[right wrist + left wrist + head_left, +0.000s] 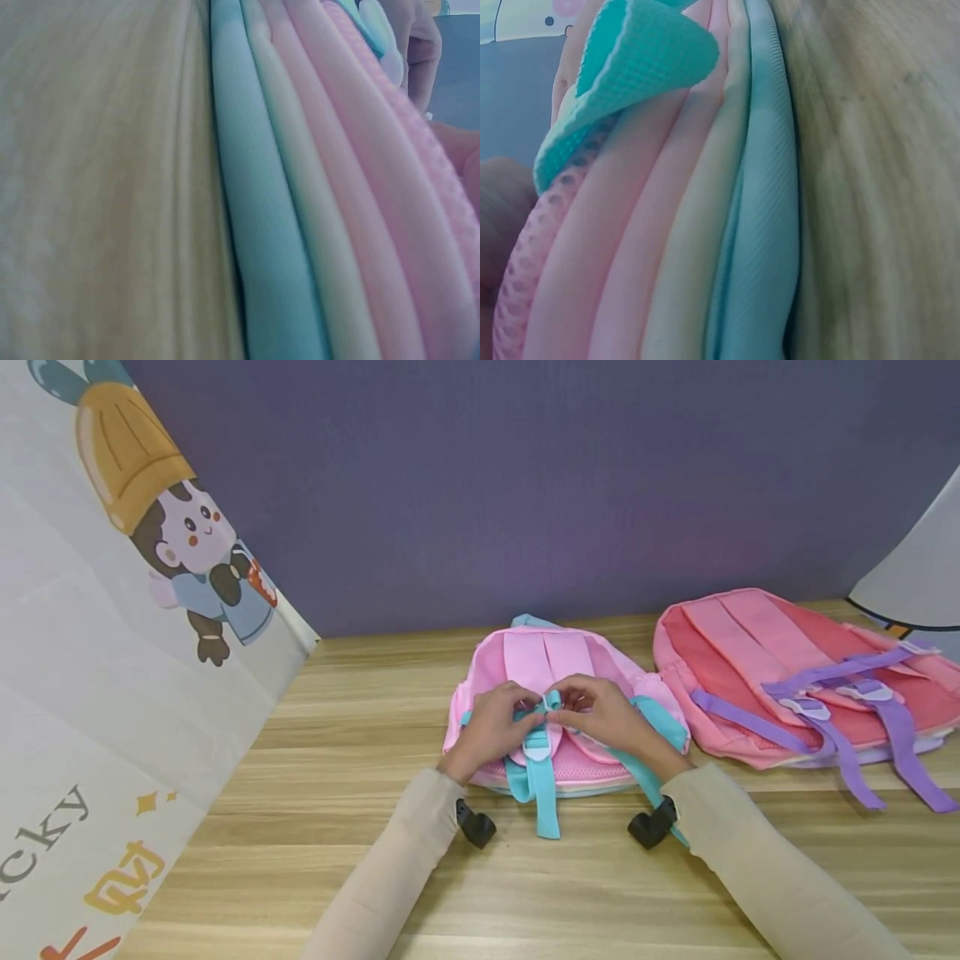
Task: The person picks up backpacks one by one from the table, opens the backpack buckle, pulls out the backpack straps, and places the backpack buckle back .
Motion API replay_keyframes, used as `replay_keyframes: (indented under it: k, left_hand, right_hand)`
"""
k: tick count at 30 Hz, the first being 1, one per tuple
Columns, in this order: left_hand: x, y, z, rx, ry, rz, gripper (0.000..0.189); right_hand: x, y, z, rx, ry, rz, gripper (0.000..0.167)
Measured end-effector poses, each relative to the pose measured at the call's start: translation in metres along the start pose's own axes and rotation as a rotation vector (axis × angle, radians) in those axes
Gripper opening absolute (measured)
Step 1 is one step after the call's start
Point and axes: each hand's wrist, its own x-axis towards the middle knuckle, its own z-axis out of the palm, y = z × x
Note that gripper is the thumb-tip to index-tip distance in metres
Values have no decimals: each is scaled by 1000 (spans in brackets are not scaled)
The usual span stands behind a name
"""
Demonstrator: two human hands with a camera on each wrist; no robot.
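Between your left hand [497, 722] and right hand [604, 713], both pinching it, sits the turquoise strap [553, 700]; keep it flat, as twists would probably bunch it.

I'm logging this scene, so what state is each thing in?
Light pink backpack: lying strap side up
Left hand: pinching teal strap
Right hand: pinching teal strap
Teal tail: hanging loose over the backpack's edge
Coral backpack: lying strap side up
Purple straps: loose-ended, threaded through white buckles
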Motion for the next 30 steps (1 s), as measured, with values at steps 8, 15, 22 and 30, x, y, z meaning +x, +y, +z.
replay_keyframes:
  k: [8,15,22,30]
  left_hand:
    - [0,-1,1,7,-4,10,22]
    - [0,-1,3,1,20,22,22]
    - [-1,0,3,-3,37,21,22]
    - [-1,0,4,-4,36,6,22]
  right_hand:
    - [0,3,0,1,0,0,27]
    - [1,2,0,0,-6,3,27]
    - [2,3,0,11,-7,2,27]
    - [1,3,1,14,2,-3,25]
